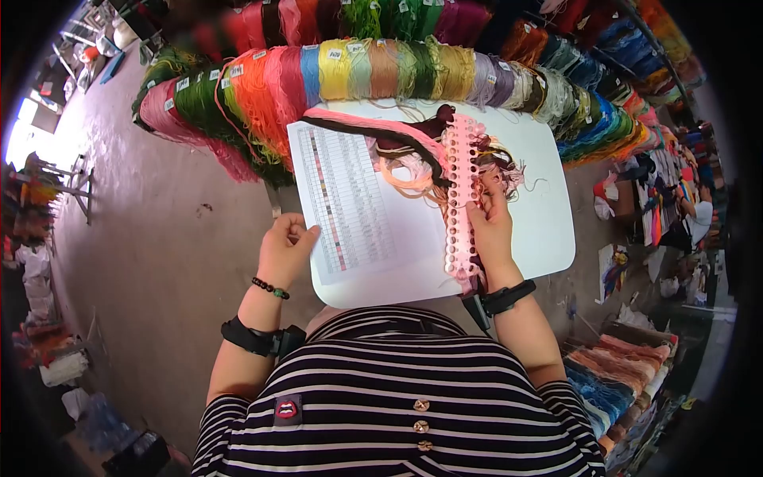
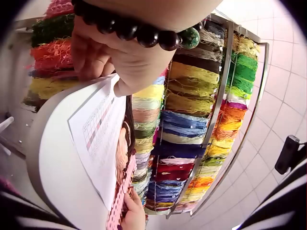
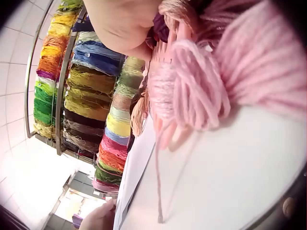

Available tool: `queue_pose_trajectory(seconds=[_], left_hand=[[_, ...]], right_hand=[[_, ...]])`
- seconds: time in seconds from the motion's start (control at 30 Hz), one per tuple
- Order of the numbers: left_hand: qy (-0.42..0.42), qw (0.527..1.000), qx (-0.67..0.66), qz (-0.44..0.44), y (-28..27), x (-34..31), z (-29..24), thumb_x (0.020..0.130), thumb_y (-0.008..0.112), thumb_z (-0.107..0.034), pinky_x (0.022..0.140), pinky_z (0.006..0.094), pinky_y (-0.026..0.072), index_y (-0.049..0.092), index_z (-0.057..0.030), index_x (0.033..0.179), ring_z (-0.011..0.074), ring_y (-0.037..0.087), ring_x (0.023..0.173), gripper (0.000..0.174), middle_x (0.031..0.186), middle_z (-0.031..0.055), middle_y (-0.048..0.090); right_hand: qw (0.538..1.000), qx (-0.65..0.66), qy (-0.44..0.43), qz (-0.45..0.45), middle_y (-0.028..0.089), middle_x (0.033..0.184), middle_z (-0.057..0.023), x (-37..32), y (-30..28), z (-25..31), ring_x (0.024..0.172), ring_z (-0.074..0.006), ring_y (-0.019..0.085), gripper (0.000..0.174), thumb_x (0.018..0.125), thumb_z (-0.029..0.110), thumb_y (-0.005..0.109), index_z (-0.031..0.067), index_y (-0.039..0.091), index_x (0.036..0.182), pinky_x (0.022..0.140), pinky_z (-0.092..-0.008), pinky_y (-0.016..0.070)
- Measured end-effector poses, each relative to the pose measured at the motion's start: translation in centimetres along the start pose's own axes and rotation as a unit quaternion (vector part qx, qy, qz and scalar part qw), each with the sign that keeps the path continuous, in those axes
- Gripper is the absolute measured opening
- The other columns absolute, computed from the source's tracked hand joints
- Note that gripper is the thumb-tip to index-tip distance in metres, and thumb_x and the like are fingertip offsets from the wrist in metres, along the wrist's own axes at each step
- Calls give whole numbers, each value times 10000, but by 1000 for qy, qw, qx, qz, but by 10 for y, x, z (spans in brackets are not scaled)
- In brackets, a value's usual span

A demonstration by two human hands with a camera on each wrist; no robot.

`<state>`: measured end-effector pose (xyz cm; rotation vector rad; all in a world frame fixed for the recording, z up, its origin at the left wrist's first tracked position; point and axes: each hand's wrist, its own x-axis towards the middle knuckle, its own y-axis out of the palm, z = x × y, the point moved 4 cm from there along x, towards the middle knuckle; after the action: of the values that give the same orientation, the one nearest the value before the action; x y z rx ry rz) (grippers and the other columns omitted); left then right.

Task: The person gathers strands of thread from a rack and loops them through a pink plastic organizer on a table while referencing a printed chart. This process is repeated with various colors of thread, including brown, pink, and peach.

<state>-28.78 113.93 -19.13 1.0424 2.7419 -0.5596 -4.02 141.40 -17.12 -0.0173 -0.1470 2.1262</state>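
A pink strip (image 1: 462, 191) with holes along both edges was observed lying lengthwise on the white desk (image 1: 532, 234), right of a printed sheet (image 1: 350, 203). Its right edge is gripped by the right hand (image 1: 494, 230), among loose threads (image 1: 509, 171). Pink and dark skeins (image 1: 373, 121) are looped at its upper end and laid leftward across the sheet's top. The sheet's left edge is pinched by the left hand (image 1: 284, 245), at the desk's edge. Beyond the desk, coloured yarn (image 1: 381, 70) is hung in tagged bundles.
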Motion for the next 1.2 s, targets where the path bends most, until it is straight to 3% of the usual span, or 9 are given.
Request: queue_pose_trajectory(seconds=[0.33, 0.53, 0.63, 0.73, 0.83, 0.93, 1.03, 1.13, 1.2], left_hand=[[36, 999, -3, -21, -1, 2, 4, 802, 716, -53, 612, 207, 446, 611, 25, 1025, 51, 524, 627, 258, 718, -14, 586], [40, 999, -11, -20, -1, 5, 7, 802, 718, -52, 609, 197, 436, 612, 20, 1009, 42, 500, 623, 243, 706, -27, 574], [38, 999, -29, -9, 0, 7, 11, 810, 716, -57, 610, 196, 435, 609, 19, 1001, 37, 498, 624, 232, 708, -32, 576], [33, 999, -41, -2, 0, 8, 14, 818, 714, -64, 610, 196, 435, 608, 20, 1005, 32, 501, 626, 231, 704, -35, 578], [23, 999, -47, 4, 0, 9, 17, 820, 715, -70, 609, 195, 433, 610, 24, 1007, 30, 503, 625, 234, 693, -39, 575], [21, 1000, -17, 12, 0, 9, 15, 848, 688, -44, 630, 196, 436, 589, 46, 1039, 38, 512, 654, 233, 720, -34, 572], [25, 999, -8, 17, 0, 10, 15, 863, 674, -38, 638, 201, 436, 581, 56, 1049, 43, 516, 670, 229, 732, -32, 571], [34, 999, -1, 19, -1, 11, 17, 864, 674, -44, 637, 206, 437, 582, 58, 1049, 45, 518, 670, 231, 728, -31, 571], [36, 999, -2, 12, 0, 11, 17, 849, 688, -61, 621, 201, 424, 593, 49, 1028, 42, 503, 650, 230, 707, -36, 560]], right_hand=[[987, -138, -80, -32, 664, 1107, -106, -2, 2, 4, 976, -139, 620, 398, 879, 22, 604, -6, 517, 1266, 849, -256, 477], [968, -247, -18, -33, 659, 1026, -98, -3, -6, 6, 909, -210, 630, 175, 837, 71, 666, 49, 678, 1010, 801, -290, 498], [920, -344, -182, -52, 648, 1053, -115, -6, -2, 28, 932, -276, 616, 109, 801, 53, 668, 47, 699, 905, 782, -335, 506], [854, -452, -253, -54, 637, 1123, -111, -6, 0, 39, 971, -311, 595, 103, 768, 40, 674, 42, 701, 867, 757, -374, 506], [829, -479, -286, -44, 664, 1048, -115, -9, 3, 58, 915, -306, 616, 84, 756, 57, 686, 39, 698, 837, 734, -380, 504], [897, -399, -190, 20, 684, 937, -111, -5, -7, 55, 823, -295, 637, 106, 763, 84, 696, 35, 690, 857, 719, -380, 505], [909, -378, -177, 11, 680, 806, -108, -7, -11, 60, 731, -288, 642, 109, 788, 87, 680, 21, 681, 875, 701, -378, 503], [926, -350, -138, 12, 680, 807, -110, -4, -16, 52, 722, -290, 643, 205, 801, 152, 699, 21, 667, 955, 683, -378, 503], [919, -393, -20, 17, 677, 809, -122, -7, -16, 49, 719, -286, 643, 316, 793, 243, 716, 26, 649, 1014, 670, -373, 505]])
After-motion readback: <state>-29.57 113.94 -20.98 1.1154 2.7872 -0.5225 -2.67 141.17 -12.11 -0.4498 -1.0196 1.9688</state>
